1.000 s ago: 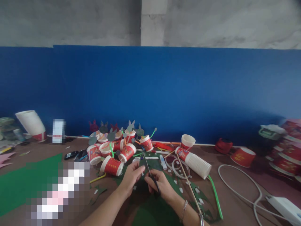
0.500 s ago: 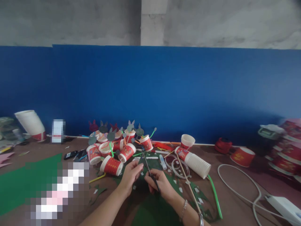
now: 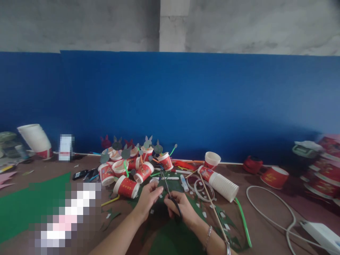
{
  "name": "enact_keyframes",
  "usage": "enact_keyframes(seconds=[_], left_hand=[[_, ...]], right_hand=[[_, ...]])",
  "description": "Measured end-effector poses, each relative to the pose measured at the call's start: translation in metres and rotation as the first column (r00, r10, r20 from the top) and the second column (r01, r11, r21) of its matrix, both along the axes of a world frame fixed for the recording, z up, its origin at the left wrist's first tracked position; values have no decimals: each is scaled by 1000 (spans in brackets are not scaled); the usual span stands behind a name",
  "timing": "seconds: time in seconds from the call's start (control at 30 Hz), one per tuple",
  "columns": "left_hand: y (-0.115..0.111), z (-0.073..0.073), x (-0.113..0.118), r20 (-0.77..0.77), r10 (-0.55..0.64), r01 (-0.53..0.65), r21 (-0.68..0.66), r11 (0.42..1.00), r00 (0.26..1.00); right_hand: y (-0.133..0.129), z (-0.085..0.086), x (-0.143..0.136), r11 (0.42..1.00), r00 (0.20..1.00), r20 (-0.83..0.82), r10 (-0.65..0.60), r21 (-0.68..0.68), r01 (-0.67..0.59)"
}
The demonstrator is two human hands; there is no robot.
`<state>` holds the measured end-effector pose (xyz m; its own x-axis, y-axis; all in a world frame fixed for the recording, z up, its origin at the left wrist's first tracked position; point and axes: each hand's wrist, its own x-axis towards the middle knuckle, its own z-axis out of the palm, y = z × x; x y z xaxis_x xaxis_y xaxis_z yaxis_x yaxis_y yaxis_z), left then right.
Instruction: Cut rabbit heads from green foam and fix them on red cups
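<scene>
My right hand [image 3: 178, 208] is wrapped round the dark handles of a pair of scissors [image 3: 167, 186], whose blades point away from me and slightly left. To the left of the blades, my left hand [image 3: 149, 199] has thumb and forefinger pressed together; whatever lies between them is too small to make out. Beneath both hands lies dark green paper [image 3: 175, 237]. A white marker [image 3: 172, 178] and a glue stick [image 3: 184, 183] rest just beyond the scissors. A red paper cup [image 3: 126, 187] lies on its side left of my left hand.
Several cups with paper animal heads [image 3: 148, 142] crowd the back left. On the right are a stack of paper cups [image 3: 223, 186], a wooden stick [image 3: 214, 209], a green pipe cleaner [image 3: 243, 221] and a white cable [image 3: 276, 219]. Green paper [image 3: 34, 202] covers the left side. Small white scraps [image 3: 204, 214] are scattered about.
Almost nothing differs. Both hands and the scissors sit nearly where they were, with only a very slight shift of the view.
</scene>
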<state>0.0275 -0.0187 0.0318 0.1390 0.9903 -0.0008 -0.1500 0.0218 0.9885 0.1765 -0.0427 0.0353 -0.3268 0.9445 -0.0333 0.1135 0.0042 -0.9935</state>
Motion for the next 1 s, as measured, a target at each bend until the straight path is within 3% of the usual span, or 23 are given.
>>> enact_keyframes(seconds=[0.63, 1.0], left_hand=[[-1, 1, 1, 47, 48, -48, -9, 999, 998], [0, 5, -3, 15, -20, 20, -12, 1000, 1000]], right_hand=[[-1, 5, 0, 1000, 1000, 13, 1, -6, -1], [-1, 3, 2, 1000, 1000, 20, 17, -25, -16]])
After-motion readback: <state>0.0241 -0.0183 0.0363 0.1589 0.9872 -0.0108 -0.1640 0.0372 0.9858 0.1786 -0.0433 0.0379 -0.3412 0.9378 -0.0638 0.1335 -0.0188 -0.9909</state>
